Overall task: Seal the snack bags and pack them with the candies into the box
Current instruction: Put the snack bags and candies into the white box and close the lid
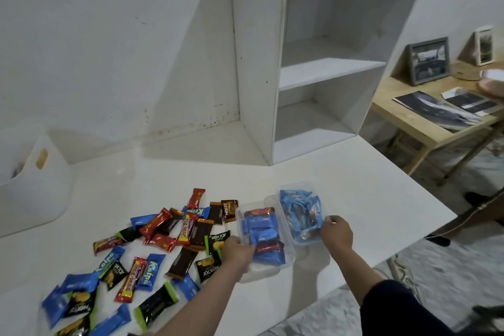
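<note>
White table (354, 194), shelf behind: my left hand (236, 253) grips the near box (263, 240), my right hand (336, 232) pinches the second box (300, 213) beside it. Light, thin plastic, likely flexible; hold by the rims. Candies (152, 243) lie left.

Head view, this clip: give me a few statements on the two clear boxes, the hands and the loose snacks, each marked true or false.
1. Both clear boxes already hold wrapped snacks. True: the left box has blue and red packs, the right box mostly light blue ones.
2. The left hand rests on the white basket. False: it holds the left box's near edge.
3. The right hand touches the right box. True.
4. The loose snacks lie to the right of the boxes. False: they lie to the left.
5. The white shelf unit is full of snacks. False: its shelves look bare.
</note>
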